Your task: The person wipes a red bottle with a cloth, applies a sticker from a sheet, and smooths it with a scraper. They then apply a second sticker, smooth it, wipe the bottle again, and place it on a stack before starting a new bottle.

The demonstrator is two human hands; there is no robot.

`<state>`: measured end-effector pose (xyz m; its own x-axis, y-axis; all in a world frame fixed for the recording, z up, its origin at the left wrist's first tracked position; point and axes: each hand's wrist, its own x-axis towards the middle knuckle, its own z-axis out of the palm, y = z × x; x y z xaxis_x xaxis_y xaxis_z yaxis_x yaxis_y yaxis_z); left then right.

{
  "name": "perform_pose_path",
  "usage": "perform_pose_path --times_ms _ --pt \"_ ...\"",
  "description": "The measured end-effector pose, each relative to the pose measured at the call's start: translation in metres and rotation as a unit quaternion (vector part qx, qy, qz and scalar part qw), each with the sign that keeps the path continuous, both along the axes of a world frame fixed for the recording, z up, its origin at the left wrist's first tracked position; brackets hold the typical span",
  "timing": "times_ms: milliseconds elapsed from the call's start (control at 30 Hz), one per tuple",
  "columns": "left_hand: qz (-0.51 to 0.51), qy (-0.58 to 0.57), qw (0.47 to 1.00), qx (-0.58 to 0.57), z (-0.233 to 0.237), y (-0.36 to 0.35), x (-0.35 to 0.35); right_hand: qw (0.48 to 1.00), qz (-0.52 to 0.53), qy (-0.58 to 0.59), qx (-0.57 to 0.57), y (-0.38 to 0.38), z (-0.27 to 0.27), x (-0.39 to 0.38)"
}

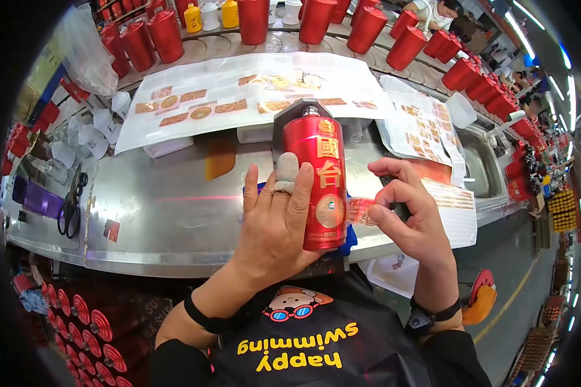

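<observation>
A red bottle (317, 184) with gold characters and a round gold emblem lies in front of me, its dark neck pointing away. My left hand (274, 216) rests along the bottle's left side, fingers apart, with a pale cover on one finger. To the right of the bottle, my right hand (410, 216) pinches a small transparent strip (360, 211) with red and gold print between thumb and finger. The strip's left end meets the bottle's lower right side. Part of a blue cloth (350, 240) shows beneath the bottle.
White sheets (223, 77) with gold and red stickers lie behind the bottle, more (419, 122) at right. Black scissors (71, 209) and a purple object (42, 198) are at left. Red containers (254, 22) line the conveyor (206, 46). A sink (483, 164) is at right; a person (436, 14) sits beyond.
</observation>
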<state>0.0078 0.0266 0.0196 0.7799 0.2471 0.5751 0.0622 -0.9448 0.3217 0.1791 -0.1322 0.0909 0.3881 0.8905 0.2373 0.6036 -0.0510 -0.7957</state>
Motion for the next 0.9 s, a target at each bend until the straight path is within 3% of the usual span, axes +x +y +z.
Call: perform_pose_path --times_ms 33,133,233,367,633,900 --pt "0.002 -0.006 1.000 0.020 0.002 -0.001 0.000 1.000 -0.005 0.007 0.000 -0.003 -0.002 0.002" --pt "-0.013 -0.037 0.997 -0.069 -0.011 -0.002 0.003 1.000 -0.001 -0.001 0.004 -0.009 -0.015 0.013" --pt "0.006 0.002 0.987 -0.158 -0.024 -0.005 -0.002 1.000 -0.017 0.022 -0.013 -0.014 -0.021 0.018" --pt "0.013 0.043 0.991 -0.129 -0.034 -0.003 -0.006 0.998 -0.025 0.065 -0.012 -0.016 -0.031 0.020" --pt "0.040 0.062 0.994 -0.078 -0.009 -0.010 -0.003 0.998 -0.015 0.056 0.002 -0.015 -0.042 0.025" --pt "0.014 0.063 0.988 -0.142 -0.013 -0.006 -0.003 0.997 -0.011 0.082 -0.004 -0.018 -0.046 0.028"
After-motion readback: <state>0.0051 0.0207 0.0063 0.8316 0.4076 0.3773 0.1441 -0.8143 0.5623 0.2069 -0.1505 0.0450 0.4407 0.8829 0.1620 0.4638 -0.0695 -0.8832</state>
